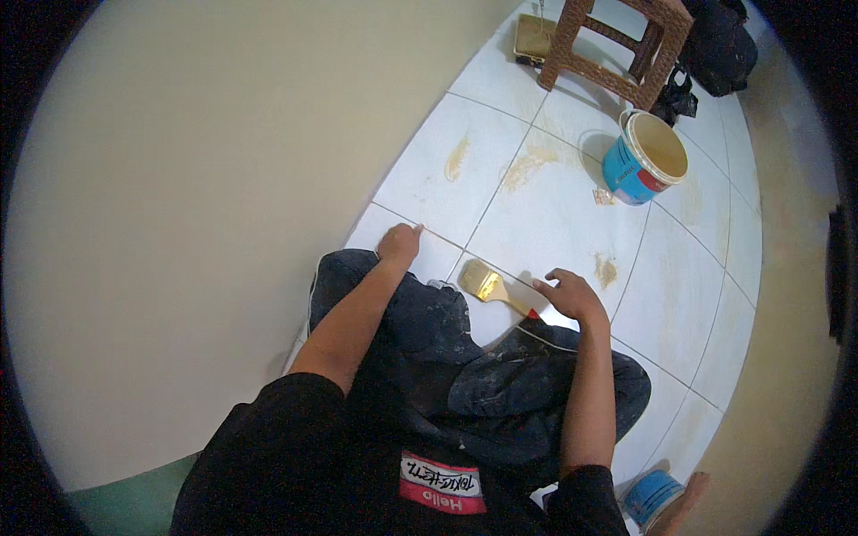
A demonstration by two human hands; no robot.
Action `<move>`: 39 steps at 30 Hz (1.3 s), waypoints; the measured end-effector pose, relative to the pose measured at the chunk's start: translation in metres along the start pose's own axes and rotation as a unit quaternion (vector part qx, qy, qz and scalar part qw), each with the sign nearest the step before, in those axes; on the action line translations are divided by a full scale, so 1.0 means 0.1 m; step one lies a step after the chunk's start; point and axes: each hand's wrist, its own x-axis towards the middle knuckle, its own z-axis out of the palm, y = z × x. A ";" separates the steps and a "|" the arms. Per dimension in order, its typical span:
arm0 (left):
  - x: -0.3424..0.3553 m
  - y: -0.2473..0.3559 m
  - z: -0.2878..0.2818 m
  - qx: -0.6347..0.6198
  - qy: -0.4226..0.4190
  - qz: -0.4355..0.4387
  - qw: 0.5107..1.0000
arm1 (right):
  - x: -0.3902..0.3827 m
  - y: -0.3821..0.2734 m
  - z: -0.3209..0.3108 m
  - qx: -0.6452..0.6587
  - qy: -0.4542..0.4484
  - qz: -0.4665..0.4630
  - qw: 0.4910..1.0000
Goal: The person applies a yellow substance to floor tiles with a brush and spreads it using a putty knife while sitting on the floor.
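A wide paintbrush (490, 286) with pale bristles, a yellow band and a red-ended wooden handle lies on the white tiled floor (572, 232) in front of my crossed legs. My right hand (572, 296) is just right of its handle, with fingers apart and nothing held. Close to the wall, my left hand (399, 245) is curled near the tile by my knee; whatever it may hold is too small to make out. Dried beige smears (529, 166) mark several tiles.
A blue paint bucket (626, 174) with beige inside stands at the far right, behind it a brown woven stool (590, 70), a paint tray (534, 37) and black bags (719, 49). Cream wall (223, 179) rises at left. Another blue container (652, 496) is at lower right.
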 end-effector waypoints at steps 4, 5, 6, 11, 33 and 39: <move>0.07 0.02 -0.01 0.015 0.058 0.043 0.997 | 0.03 0.00 0.01 0.012 -0.014 0.017 1.000; 0.09 0.03 0.00 0.017 0.074 0.021 0.997 | 0.01 -0.02 0.04 -0.004 -0.019 0.018 1.000; 0.16 0.04 -0.03 0.018 0.072 0.023 0.997 | 0.00 -0.05 0.07 -0.019 -0.023 0.019 0.999; 0.20 -0.03 0.02 0.021 0.090 0.068 0.993 | 0.06 -0.09 0.04 0.011 0.000 -0.017 1.000; 0.43 -0.14 -0.13 0.073 0.027 0.099 0.992 | 0.04 0.04 -0.13 0.028 0.037 0.008 0.999; 0.16 0.10 -0.17 0.093 -0.010 0.111 0.989 | -0.01 0.15 -0.14 -0.004 0.034 0.029 0.999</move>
